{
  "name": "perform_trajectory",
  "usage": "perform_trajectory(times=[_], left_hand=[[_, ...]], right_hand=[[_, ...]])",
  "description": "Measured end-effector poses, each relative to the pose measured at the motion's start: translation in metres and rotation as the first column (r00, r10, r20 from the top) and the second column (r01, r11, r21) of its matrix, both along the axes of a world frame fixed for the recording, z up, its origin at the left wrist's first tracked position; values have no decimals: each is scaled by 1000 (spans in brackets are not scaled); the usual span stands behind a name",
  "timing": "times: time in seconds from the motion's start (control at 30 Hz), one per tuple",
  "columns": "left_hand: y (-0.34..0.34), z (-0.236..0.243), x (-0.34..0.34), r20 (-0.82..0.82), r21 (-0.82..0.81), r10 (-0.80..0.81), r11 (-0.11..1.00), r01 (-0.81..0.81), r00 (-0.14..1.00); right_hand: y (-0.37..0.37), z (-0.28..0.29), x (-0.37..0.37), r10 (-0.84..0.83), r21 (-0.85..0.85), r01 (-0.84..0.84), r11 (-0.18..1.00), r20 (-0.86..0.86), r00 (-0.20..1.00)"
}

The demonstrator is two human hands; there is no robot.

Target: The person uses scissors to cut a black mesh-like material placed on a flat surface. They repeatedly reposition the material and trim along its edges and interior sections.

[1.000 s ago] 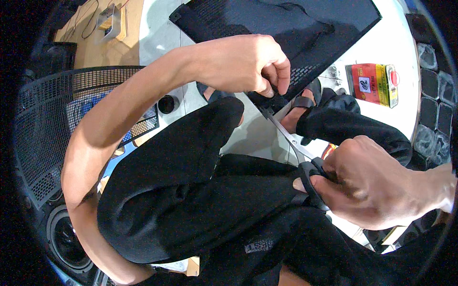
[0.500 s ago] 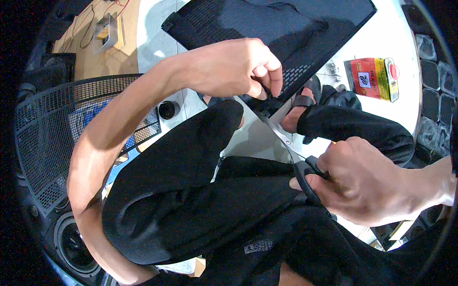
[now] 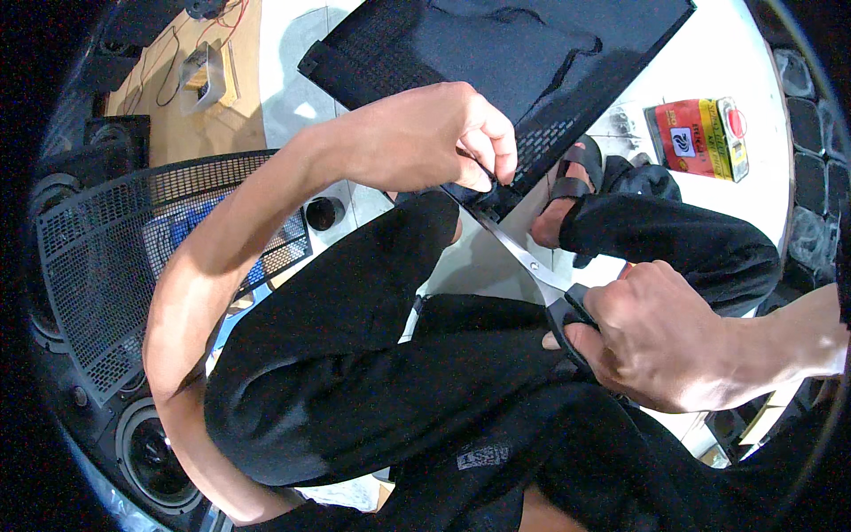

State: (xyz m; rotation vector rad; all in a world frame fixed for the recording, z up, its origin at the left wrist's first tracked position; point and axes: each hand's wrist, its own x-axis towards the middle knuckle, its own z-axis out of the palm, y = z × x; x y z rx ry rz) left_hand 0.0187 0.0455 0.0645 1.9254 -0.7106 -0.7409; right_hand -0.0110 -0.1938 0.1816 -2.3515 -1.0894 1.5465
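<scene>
While fingers [image 3: 613, 306] grip scissors [image 3: 534, 266] — a can [image 3: 709, 146] bears lettering [image 3: 688, 117].

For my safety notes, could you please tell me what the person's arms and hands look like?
The left hand and right hand are ungloved, with no rings visible. No sleeve covers the left forearm or the visible right forearm.

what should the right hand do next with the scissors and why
Probably one short, careful snip, clear of the left fingers: the right hand holds the scissors by their handles, the blade tips are at the near corner of the black perforated panel, and the left hand pinches dark material close beside them.
</scene>
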Motion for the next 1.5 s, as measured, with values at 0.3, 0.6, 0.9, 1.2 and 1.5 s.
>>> perform_trajectory(times=[0.3, 0.6, 0.9, 1.2, 1.5], left_hand=[[-1, -2, -1, -39, 8, 41, 999, -41, 998], [0, 1, -1, -122, -25, 62, 998, -65, 991], [-1, 3, 1, -62, 9, 88, 996, -87, 994], [2, 0, -1, -118, 38, 93, 995, -89, 989], [0, 3, 0, -145, 49, 94, 995, -87, 985]], right_hand=[[-10, -2, 4, 99, -63, -99, 993, -13, 995], [-15, -13, -4, 86, -6, -85, 996, 54, 995], [-23, -21, -4, 29, 144, -33, 989, 32, 999], [-26, -25, -3, 11, 72, -9, 997, -32, 999], [-21, -19, 2, -34, 35, 37, 999, -93, 995]])
